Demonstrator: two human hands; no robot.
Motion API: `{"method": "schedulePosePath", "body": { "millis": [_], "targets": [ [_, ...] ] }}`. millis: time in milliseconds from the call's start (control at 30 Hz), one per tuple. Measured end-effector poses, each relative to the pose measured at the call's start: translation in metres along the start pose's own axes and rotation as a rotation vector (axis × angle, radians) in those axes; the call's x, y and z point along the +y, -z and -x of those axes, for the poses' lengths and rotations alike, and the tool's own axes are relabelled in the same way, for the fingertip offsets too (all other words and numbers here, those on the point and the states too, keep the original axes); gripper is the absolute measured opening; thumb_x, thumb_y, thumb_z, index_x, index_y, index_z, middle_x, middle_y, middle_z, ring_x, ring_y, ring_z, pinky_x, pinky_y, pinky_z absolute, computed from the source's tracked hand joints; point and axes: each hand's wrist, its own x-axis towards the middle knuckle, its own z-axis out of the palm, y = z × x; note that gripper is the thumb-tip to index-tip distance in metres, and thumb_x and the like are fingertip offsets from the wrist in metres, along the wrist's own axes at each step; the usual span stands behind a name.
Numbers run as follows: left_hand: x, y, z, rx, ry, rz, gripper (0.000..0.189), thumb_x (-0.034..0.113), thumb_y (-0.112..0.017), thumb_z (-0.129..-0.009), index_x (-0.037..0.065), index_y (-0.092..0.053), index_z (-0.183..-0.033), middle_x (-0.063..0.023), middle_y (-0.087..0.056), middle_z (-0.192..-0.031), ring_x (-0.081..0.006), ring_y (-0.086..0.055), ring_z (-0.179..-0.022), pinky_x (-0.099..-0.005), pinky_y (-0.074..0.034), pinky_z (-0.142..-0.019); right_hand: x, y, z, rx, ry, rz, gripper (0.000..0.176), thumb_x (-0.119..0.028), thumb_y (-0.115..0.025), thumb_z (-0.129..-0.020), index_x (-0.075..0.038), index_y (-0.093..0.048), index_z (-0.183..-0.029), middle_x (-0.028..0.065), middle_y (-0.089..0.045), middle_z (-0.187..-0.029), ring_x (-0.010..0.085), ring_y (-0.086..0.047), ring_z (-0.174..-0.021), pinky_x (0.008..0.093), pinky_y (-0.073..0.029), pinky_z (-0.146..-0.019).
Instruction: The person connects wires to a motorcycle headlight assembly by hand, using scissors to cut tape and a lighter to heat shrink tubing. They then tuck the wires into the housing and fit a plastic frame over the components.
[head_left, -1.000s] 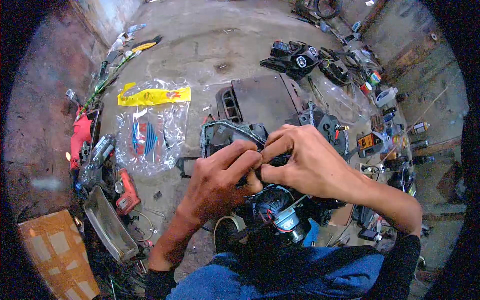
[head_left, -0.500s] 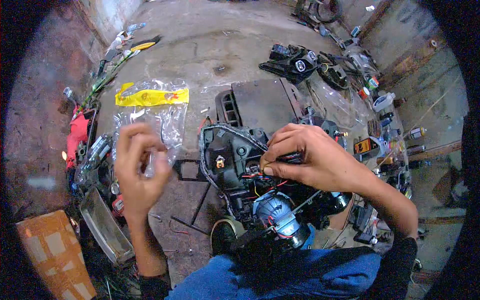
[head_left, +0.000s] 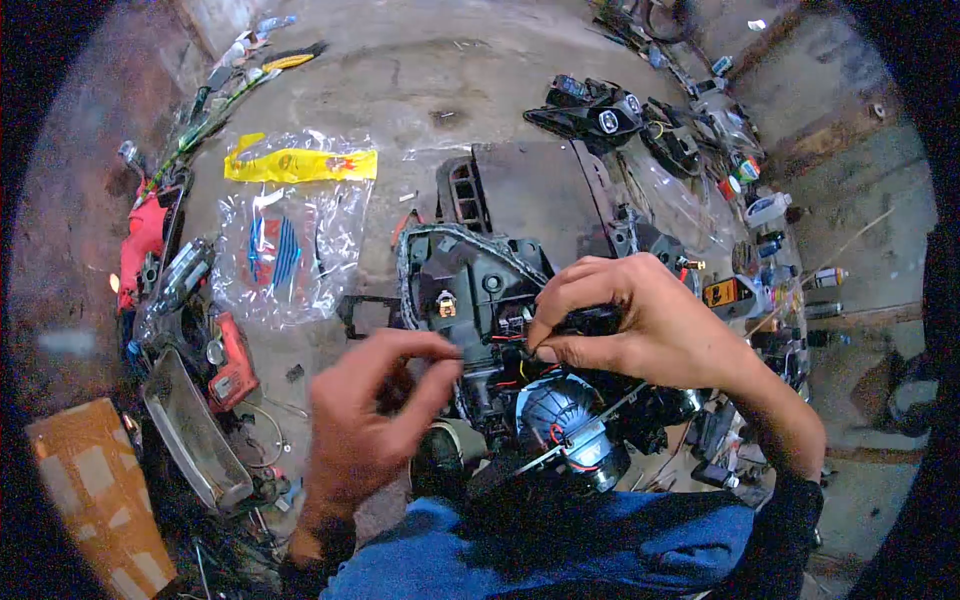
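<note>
My right hand (head_left: 640, 325) is closed in a pinch over a black headlight housing (head_left: 485, 285), its thumb and finger on thin wires. My left hand (head_left: 385, 410), blurred by motion, is at the housing's left side with thumb and fingers curved, a small gap between the tips, and nothing visible in it. A round projector lamp (head_left: 560, 410) sits in the lower part of the assembly, near my lap. Grey sealant runs along the housing's edge. A small brass-coloured part (head_left: 446, 304) rests on the housing.
A clear plastic bag (head_left: 335, 240) with a yellow strip lies at the left, above a red power tool (head_left: 232, 365) and a long lamp cover (head_left: 190, 440). A taped cardboard piece (head_left: 100, 490) is at lower left. Another headlight (head_left: 590, 115) and bottles (head_left: 767, 208) are at the right.
My left hand has moved right and down from beside the plastic bag to the housing's left side. My right hand stays at the wires. The view has shifted slightly.
</note>
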Motion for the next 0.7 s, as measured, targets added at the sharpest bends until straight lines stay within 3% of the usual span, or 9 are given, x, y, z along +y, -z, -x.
{"method": "schedulePosePath", "body": {
  "millis": [33,133,267,433,533,633,700],
  "targets": [
    [0.010,-0.006,0.000,-0.091,0.090,0.047,0.015,0.011,-0.075,-0.092,0.005,-0.072,-0.105,-0.0074,-0.073,-0.094,-0.0143,-0.066,-0.075,-0.0286,-0.051,-0.066,-0.001,0.000,-0.001,-0.029,-0.024,-0.020,0.016,-0.011,-0.078,-0.084,-0.003,-0.078,-0.098,0.0123,-0.078,-0.098,0.0262,-0.074,-0.094,0.0359,-0.056,-0.088],
    [0.001,-0.030,-0.001,-0.145,0.094,0.191,0.015,0.011,-0.074,-0.094,0.004,-0.070,-0.106,-0.0053,-0.074,-0.090,-0.0103,-0.063,-0.065,-0.0269,-0.050,-0.060,-0.001,0.002,-0.002,-0.079,-0.059,-0.077,0.016,-0.010,-0.077,-0.085,-0.003,-0.078,-0.099,0.0122,-0.078,-0.097,0.0233,-0.075,-0.093,0.0345,-0.056,-0.089],
    [0.012,-0.035,-0.003,-0.212,0.243,0.259,0.018,0.012,-0.074,-0.094,0.004,-0.069,-0.109,-0.0053,-0.076,-0.093,-0.0042,-0.058,-0.064,-0.0253,-0.046,-0.056,-0.002,0.001,-0.004,-0.068,-0.141,-0.189,0.016,-0.010,-0.078,-0.084,-0.002,-0.076,-0.098,0.0110,-0.078,-0.094,0.0202,-0.075,-0.091,0.0337,-0.056,-0.087],
    [-0.004,-0.044,-0.002,-0.221,0.311,0.381,0.018,0.011,-0.075,-0.093,0.005,-0.069,-0.108,-0.0028,-0.076,-0.096,-0.0015,-0.057,-0.069,-0.0218,-0.045,-0.057,-0.007,0.003,-0.006,-0.084,-0.194,-0.144,0.015,-0.006,-0.079,-0.086,0.003,-0.073,-0.096,0.0058,-0.075,-0.092,0.0122,-0.068,-0.089,0.0296,-0.053,-0.086],
    [-0.006,-0.046,-0.002,-0.226,0.341,0.482,0.016,0.010,-0.075,-0.094,0.005,-0.069,-0.108,-0.0015,-0.076,-0.099,-0.0005,-0.057,-0.073,-0.0192,-0.045,-0.060,-0.005,0.003,-0.003,-0.019,-0.296,-0.217,0.016,-0.005,-0.079,-0.086,0.003,-0.072,-0.098,0.0058,-0.075,-0.091,0.0116,-0.067,-0.088,0.0299,-0.053,-0.085],
    [-0.003,-0.047,-0.003,-0.240,0.380,0.577,0.014,0.009,-0.074,-0.095,0.004,-0.069,-0.107,-0.0016,-0.074,-0.102,-0.0005,-0.059,-0.079,-0.0171,-0.046,-0.064,0.006,0.001,-0.001,0.112,-0.133,-0.095,0.017,-0.008,-0.075,-0.086,0.002,-0.073,-0.100,0.0103,-0.076,-0.087,0.0177,-0.072,-0.082,0.0333,-0.056,-0.079],
    [-0.002,-0.048,-0.003,-0.245,0.388,0.605,0.014,0.009,-0.074,-0.095,0.003,-0.070,-0.108,-0.0018,-0.074,-0.103,-0.0011,-0.061,-0.084,-0.0165,-0.047,-0.067,-0.002,0.004,0.002,0.127,-0.191,-0.095,0.019,-0.007,-0.075,-0.087,0.003,-0.072,-0.103,0.0110,-0.076,-0.087,0.0173,-0.072,-0.082,0.0331,-0.056,-0.080]
  ]
}}
